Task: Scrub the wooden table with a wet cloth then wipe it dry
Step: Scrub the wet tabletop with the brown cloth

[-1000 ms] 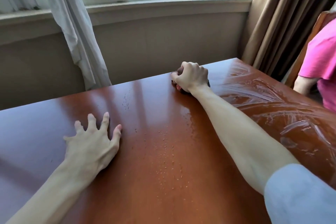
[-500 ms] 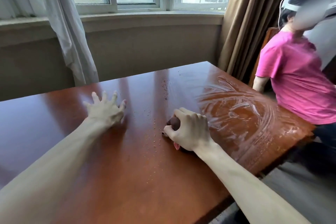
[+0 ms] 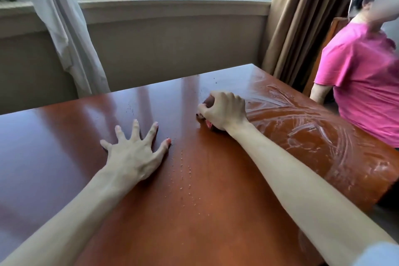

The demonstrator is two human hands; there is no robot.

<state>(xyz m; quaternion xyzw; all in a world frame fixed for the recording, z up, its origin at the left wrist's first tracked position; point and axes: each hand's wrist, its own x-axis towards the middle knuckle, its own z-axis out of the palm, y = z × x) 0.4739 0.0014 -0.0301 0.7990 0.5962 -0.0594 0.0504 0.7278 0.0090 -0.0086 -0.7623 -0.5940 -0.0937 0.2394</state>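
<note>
The glossy reddish wooden table (image 3: 64, 136) fills the lower view. My right hand (image 3: 224, 112) grips a dark balled-up cloth (image 3: 209, 100) and presses it on the tabletop near the far middle; only small parts of the cloth show under the fingers. Wet swirl marks (image 3: 302, 127) cover the table's right part. A line of water droplets (image 3: 183, 170) lies in the middle. My left hand (image 3: 133, 149) lies flat on the dry left-centre part, fingers spread.
A person in a pink shirt (image 3: 362, 80) sits at the table's right side on a wooden chair (image 3: 332, 28). Brown curtains (image 3: 302, 17) hang at the back right, a white curtain (image 3: 64, 28) at the back left, below a window sill (image 3: 172, 4).
My right hand with the cloth went from the far edge toward me, then back away to the far middle. My left hand stayed flat on the table. The view shifted.
</note>
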